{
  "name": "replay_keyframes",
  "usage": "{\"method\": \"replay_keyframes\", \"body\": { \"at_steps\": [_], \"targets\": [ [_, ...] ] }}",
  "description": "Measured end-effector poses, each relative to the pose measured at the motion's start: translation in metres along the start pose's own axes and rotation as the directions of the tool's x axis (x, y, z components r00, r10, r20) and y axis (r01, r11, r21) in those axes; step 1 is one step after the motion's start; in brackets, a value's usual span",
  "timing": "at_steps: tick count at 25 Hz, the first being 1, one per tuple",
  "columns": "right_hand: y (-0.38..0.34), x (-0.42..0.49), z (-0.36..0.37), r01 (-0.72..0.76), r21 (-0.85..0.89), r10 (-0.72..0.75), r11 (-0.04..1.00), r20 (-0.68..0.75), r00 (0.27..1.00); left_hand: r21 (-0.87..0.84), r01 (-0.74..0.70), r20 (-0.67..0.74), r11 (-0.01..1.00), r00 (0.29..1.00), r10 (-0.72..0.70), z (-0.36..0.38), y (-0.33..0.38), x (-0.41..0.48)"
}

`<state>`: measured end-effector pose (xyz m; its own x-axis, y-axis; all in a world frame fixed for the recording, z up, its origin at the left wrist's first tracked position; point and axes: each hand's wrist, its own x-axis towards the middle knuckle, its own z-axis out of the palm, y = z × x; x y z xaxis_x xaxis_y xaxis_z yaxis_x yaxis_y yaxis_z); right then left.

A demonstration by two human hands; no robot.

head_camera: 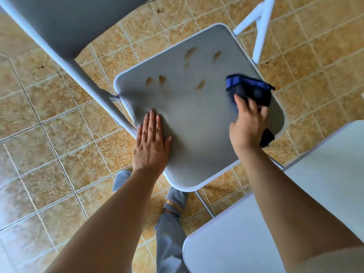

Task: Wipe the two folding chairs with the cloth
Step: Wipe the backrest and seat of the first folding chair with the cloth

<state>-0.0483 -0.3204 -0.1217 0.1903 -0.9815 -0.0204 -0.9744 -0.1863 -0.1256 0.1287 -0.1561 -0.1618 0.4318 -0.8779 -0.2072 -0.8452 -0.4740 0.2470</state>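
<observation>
A grey folding chair seat (193,119) fills the middle of the view, with several brown smudges (200,84) across its far half. Its grey backrest (65,22) rises at the upper left. My left hand (151,142) lies flat on the seat's near left edge, fingers straight. My right hand (249,125) grips a dark cloth with blue trim (248,87) and presses it on the seat's right side. A second, lighter chair (236,247) shows at the lower right, partly hidden by my right forearm.
Orange-brown floor tiles (59,134) surround the chairs. White chair legs (260,26) stand at the upper right. My feet in grey slippers (175,201) and a trouser leg are below the seat's front edge.
</observation>
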Motion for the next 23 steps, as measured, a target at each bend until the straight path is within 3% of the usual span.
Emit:
{"method": "replay_keyframes", "body": {
  "at_steps": [3, 7, 10, 14, 16, 20, 23],
  "targets": [
    [-0.055, 0.023, 0.015, 0.152, -0.002, -0.152, 0.988, 0.048, 0.987, 0.025, -0.054, -0.012, 0.998, 0.998, 0.054, 0.002, 0.001, 0.012],
    [-0.062, -0.017, 0.021, 0.457, -0.009, -0.453, 0.889, 0.108, 0.885, 0.049, -0.096, -0.011, 0.994, 0.995, 0.097, -0.001, -0.008, 0.022],
    [-0.019, -0.019, 0.012, 0.460, -0.034, -0.456, 0.887, 0.086, 0.886, 0.055, -0.128, -0.011, 0.990, 0.992, 0.129, -0.001, -0.012, 0.024],
    [-0.023, 0.052, 0.010, 0.138, -0.021, -0.138, 0.990, 0.004, 0.990, 0.077, -0.134, -0.037, 0.988, 0.990, 0.137, 0.001, -0.012, 0.025],
    [-0.057, 0.088, 0.018, 0.094, -0.022, -0.093, 0.995, 0.023, 0.995, 0.087, -0.143, -0.031, 0.986, 0.989, 0.146, 0.003, -0.014, 0.025],
    [-0.112, 0.086, 0.030, 0.361, 0.011, -0.360, 0.932, 0.121, 0.925, 0.091, -0.146, -0.038, 0.985, 0.988, 0.150, 0.005, -0.015, 0.026],
    [-0.091, 0.044, 0.030, 0.522, 0.018, -0.520, 0.853, 0.122, 0.845, 0.091, -0.145, -0.050, 0.985, 0.987, 0.150, 0.005, -0.015, 0.025]
  ]
}}
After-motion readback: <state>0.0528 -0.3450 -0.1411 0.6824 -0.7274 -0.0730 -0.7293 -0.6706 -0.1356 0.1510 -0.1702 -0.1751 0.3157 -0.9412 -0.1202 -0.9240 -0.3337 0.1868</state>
